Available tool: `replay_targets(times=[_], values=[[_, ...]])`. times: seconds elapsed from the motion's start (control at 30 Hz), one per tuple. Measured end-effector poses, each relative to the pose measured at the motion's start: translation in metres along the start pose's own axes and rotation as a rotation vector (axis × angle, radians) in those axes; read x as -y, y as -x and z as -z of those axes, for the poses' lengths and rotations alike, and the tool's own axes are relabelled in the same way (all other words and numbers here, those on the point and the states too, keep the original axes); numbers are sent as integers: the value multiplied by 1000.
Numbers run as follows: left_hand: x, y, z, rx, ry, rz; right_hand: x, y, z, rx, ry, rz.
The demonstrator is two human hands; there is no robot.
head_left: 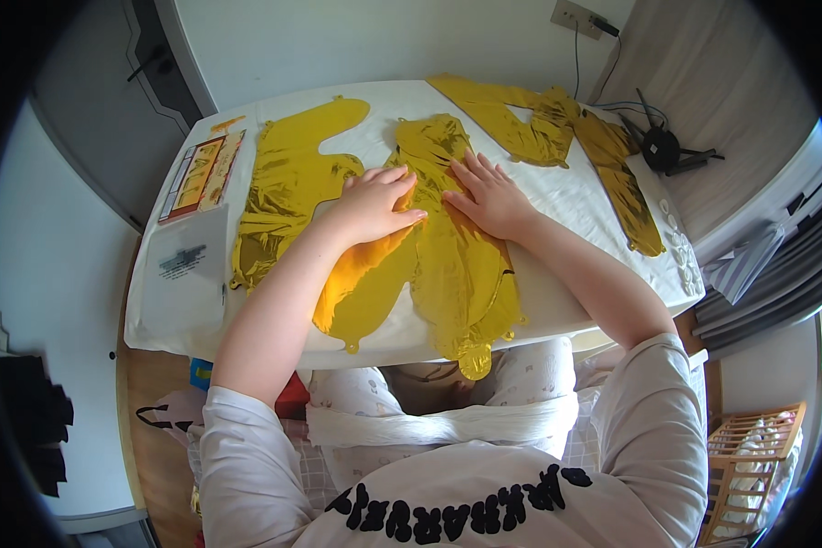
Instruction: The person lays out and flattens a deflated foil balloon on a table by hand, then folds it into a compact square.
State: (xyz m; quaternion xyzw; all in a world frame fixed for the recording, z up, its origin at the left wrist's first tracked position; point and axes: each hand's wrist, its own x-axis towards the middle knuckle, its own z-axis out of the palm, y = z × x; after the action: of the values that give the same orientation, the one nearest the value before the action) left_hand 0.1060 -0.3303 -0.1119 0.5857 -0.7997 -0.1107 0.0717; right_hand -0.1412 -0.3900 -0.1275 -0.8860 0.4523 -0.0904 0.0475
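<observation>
The left hand (pixel 373 203) and right hand (pixel 491 196) lie palm-down, apart.

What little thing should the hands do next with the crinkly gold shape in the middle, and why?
Maybe slide the right hand gently down the middle gold foil piece, pressing lightly. The foil looks creased below that hand, which lies open and palm down at its edge, so a soft stroke would probably flatten some wrinkles.

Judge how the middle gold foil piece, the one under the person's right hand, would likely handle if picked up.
The middle gold foil piece would probably be floppy, as its surface is crumpled and creased. It looks thin and lies nearly flat, so it is likely light for its size. Its shiny finish suggests it may slide fairly easily over the white table.
</observation>
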Motion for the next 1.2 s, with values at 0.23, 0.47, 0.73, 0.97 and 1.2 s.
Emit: replay_targets(times=[0.23, 0.47, 0.73, 0.97, 1.2], values=[[-3, 2, 3, 13, 9, 18, -1, 0, -5, -71, 53, -33], [0, 1, -1, 4, 19, 13, 0, -2, -6, -31, 77, -53], [4, 0, 4, -2, 81, -12, -1, -2, -4, -27, 88, -32], [16, 10, 13, -145, 430, -36, 2, -2, -7, -78, 78, -18], [-46, 185, 35, -698, 253, -289, -5, -1, -16, -109, 76, 1]])
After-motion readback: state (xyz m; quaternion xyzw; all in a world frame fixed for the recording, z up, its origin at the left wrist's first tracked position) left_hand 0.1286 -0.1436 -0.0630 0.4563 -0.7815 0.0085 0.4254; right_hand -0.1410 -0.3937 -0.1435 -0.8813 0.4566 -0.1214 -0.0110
